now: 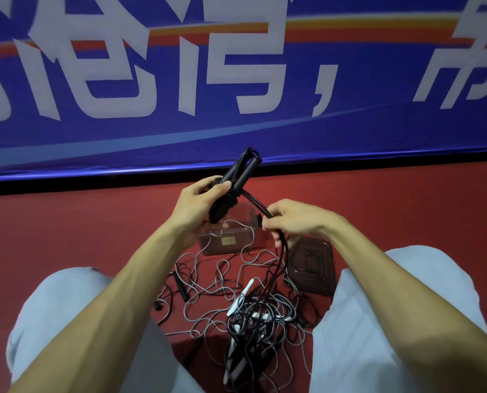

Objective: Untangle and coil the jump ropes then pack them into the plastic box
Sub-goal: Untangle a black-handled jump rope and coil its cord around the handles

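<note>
Black rope handles (246, 173) being gripped by the left hand (199, 202), their cord (255, 205) being pinched by the right hand (296, 219), clear plastic box (222, 243) being seen on the red floor (94, 222) beneath, tangled ropes (250, 310) being seen between the knees (74, 302)

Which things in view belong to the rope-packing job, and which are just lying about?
Job:
- black jump rope, gripped by left hand and right hand
- tangled ropes
- plastic box
- box lid

Just there:
- blue banner
- red floor
</note>
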`<act>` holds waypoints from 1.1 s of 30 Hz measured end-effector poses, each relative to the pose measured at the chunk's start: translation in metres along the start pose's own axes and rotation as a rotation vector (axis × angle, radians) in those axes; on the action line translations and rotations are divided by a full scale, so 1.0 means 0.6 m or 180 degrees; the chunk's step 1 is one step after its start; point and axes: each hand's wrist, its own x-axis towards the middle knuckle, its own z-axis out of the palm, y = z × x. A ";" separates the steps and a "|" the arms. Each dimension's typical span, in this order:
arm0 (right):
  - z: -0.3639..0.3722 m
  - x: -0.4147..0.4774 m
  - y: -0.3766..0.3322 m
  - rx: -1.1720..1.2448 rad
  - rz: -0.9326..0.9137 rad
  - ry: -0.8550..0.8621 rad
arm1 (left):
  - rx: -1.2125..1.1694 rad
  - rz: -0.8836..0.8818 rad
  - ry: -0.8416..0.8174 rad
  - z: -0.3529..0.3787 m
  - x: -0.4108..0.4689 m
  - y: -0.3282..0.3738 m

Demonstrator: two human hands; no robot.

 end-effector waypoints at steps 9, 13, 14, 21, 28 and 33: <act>0.000 -0.005 0.002 -0.1052 -0.0686 0.0306 | 0.0613 0.0241 0.0479 -0.025 0.018 -0.019; -0.001 -0.018 -0.014 -0.1795 -0.1243 0.0505 | 0.1616 0.0524 0.0264 -0.027 0.022 -0.032; -0.001 -0.020 -0.016 -0.2020 -0.1363 0.0551 | 0.1948 0.0581 0.0187 -0.026 0.023 -0.036; 0.013 -0.025 -0.016 -0.3017 -0.1820 0.1030 | 0.3487 0.0604 -0.0712 -0.021 0.027 -0.053; 0.013 -0.019 -0.007 -0.2325 -0.1369 0.1580 | 0.3506 0.1142 -0.1421 -0.002 -0.004 -0.029; 0.018 -0.007 -0.005 -0.1309 -0.0764 0.1306 | 0.3311 0.1091 -0.1562 -0.015 0.005 -0.038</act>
